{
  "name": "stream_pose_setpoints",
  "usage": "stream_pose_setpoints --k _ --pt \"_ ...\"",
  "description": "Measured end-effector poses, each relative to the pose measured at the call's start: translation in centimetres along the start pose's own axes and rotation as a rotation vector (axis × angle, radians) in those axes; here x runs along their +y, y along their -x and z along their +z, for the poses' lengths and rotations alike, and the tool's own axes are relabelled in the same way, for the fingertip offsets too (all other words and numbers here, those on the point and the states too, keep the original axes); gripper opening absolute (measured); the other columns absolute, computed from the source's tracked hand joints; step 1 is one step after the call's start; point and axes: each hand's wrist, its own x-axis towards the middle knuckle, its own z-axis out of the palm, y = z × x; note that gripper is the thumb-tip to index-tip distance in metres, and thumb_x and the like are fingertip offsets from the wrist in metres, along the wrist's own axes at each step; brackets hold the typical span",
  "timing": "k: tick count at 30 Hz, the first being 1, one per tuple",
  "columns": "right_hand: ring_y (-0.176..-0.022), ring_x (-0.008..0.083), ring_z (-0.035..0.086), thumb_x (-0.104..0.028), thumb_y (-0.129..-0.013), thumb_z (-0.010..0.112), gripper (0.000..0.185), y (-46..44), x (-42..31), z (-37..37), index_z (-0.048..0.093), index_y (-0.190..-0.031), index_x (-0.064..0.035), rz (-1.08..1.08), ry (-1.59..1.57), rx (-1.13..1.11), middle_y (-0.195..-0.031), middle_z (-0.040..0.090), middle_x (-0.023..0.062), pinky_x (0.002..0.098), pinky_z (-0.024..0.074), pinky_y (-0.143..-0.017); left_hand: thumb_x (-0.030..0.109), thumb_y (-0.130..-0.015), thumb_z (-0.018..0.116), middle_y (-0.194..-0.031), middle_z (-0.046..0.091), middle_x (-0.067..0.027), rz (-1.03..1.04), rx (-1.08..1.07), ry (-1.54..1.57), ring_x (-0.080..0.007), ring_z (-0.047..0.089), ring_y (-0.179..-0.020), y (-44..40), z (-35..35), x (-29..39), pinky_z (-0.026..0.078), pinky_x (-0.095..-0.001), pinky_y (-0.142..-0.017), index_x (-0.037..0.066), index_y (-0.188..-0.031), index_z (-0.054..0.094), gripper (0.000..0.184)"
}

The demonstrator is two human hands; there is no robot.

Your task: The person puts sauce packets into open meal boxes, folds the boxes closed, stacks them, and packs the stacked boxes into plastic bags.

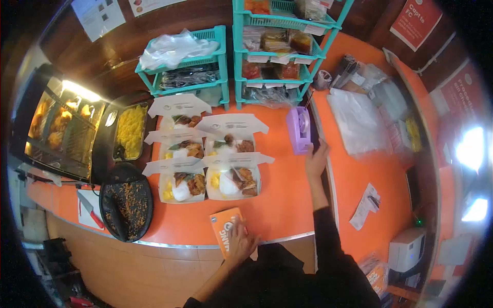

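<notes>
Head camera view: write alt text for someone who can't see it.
A person's left hand is on an orange box at the edge of an orange counter, while the right hand is at a purple tape dispenser. Beyond the orange box, five open cartons hold food, with teal racks behind them.

We see a closed-looking orange box (pixel 220 232) with white lettering slanting across the near edge of the orange surface (pixel 287 190), low in the centre of the frame, and a lilac tape dispenser (pixel 295 134) standing lengthwise by the surface's right edge, higher and right of centre.
</notes>
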Motion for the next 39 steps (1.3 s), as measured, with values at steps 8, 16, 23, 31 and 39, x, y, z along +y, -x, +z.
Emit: stream_pose_setpoints --k 8,16,23,31,39 --pt "-0.080 0.0172 0.060 -0.014 -0.087 0.061 0.015 -2.0 8.5 3.3 0.065 -0.083 -0.0006 0.352 -0.408 -0.543 -0.085 0.062 0.0109 0.0343 0.0473 -0.071 0.035 -0.075 0.075 -0.129 0.046 -0.0211 0.104 -0.032 0.221 -0.0415 0.045 -0.119 0.1 0.8 2.1 0.034 -0.0542 -0.099 0.022 -0.128 0.059 0.057" --pt "-0.065 0.0304 0.061 -0.003 -0.080 0.060 0.005 1.6 8.8 3.5 0.063 -0.081 0.0011 0.138 -0.015 -0.378 -0.068 0.059 0.0164 0.0403 0.0486 -0.063 0.042 -0.054 0.085 -0.125 0.041 -0.0216 -0.395 -0.184 -0.180 -0.0434 0.042 -0.116 -2.3 -2.6 5.8 0.038 -0.0546 -0.091 0.039 -0.143 0.042 0.099" --pt "-0.054 0.0109 0.052 -0.020 -0.088 0.067 0.025 7.1 2.1 -11.3 0.059 -0.073 -0.0003 0.447 -0.654 -1.065 -0.059 0.053 0.0056 0.0293 0.0416 -0.052 0.045 -0.052 0.086 -0.127 0.042 -0.0196 -0.226 -0.196 -0.076 -0.0386 0.044 -0.116 -6.1 0.8 9.0 0.037 -0.0549 -0.087 0.040 -0.143 0.040 0.102" --pt "-0.060 0.0174 0.062 -0.051 -0.076 0.075 0.051 14.7 1.0 -19.4 0.058 -0.075 -0.0025 0.597 -0.076 -0.685 -0.060 0.058 0.0081 0.0334 0.0457 -0.051 0.040 -0.052 0.085 -0.117 0.045 -0.0186 0.008 -0.065 0.003 -0.0364 0.047 -0.108 -10.8 1.0 14.8 0.039 -0.0502 -0.087 0.027 -0.140 0.049 0.096" --pt "-0.131 0.0268 0.037 -0.042 -0.061 0.089 0.118 18.5 -0.6 -28.3 0.017 -0.146 -0.0050 0.683 -0.729 -0.423 -0.135 0.040 0.0160 0.0428 0.0312 -0.110 0.025 -0.047 0.083 -0.112 0.048 -0.0168 0.542 -0.723 0.532 -0.0345 0.050 -0.109 -12.8 -3.7 16.5 0.042 -0.0449 -0.094 0.020 -0.137 0.052 0.096"
